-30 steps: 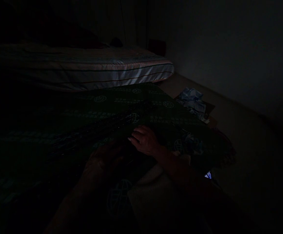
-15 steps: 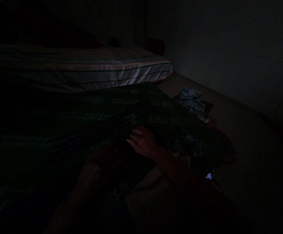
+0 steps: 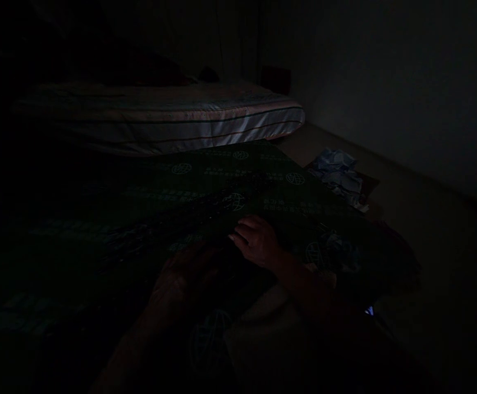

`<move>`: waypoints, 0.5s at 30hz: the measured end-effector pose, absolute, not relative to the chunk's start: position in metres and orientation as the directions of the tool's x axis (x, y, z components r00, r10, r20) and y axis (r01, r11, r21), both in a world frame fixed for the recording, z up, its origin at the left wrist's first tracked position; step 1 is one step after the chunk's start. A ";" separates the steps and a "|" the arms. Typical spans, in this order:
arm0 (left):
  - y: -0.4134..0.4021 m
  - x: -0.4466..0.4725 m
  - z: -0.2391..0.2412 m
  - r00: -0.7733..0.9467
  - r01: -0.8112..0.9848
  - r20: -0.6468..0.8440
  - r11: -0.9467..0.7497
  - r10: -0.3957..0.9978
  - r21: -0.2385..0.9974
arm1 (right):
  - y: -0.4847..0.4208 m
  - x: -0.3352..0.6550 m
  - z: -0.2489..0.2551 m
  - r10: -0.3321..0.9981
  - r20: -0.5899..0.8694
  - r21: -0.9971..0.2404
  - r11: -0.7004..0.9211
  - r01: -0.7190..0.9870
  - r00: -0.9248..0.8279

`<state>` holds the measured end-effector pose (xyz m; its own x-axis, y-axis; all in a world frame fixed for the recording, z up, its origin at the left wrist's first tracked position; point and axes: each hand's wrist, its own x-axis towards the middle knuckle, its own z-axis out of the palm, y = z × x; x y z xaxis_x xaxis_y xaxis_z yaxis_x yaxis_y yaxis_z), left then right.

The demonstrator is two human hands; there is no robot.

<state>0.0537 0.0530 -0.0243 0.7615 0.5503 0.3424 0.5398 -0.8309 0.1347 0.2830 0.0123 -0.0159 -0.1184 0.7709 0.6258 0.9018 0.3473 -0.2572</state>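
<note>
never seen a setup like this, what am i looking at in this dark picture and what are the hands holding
There is no machine here: a person works with two bare hands, filmed by one camera worn on the head, looking forward and down. The left hand and right hand are close together over a green printed surface. A long dark bundle lies on it, beyond the left hand. Farther back is a striped cover; crumpled bluish material lies off to the right. It is too dark to tell what, if anything, is held.

Very dim | left edge near-black | sheen on striped cover | bluish glow lower right
</note>
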 end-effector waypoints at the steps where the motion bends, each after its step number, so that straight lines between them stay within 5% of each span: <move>1: 0.051 0.054 -0.022 0.758 0.542 0.349 -0.830 0.551 0.134 | 0.012 0.283 -0.017 0.767 0.632 -0.267 0.348 0.899 -0.110; 15: 0.031 0.059 -0.010 0.716 0.637 0.238 -0.754 0.656 0.163 | 0.007 0.288 -0.021 0.681 0.732 -0.357 0.367 0.859 0.014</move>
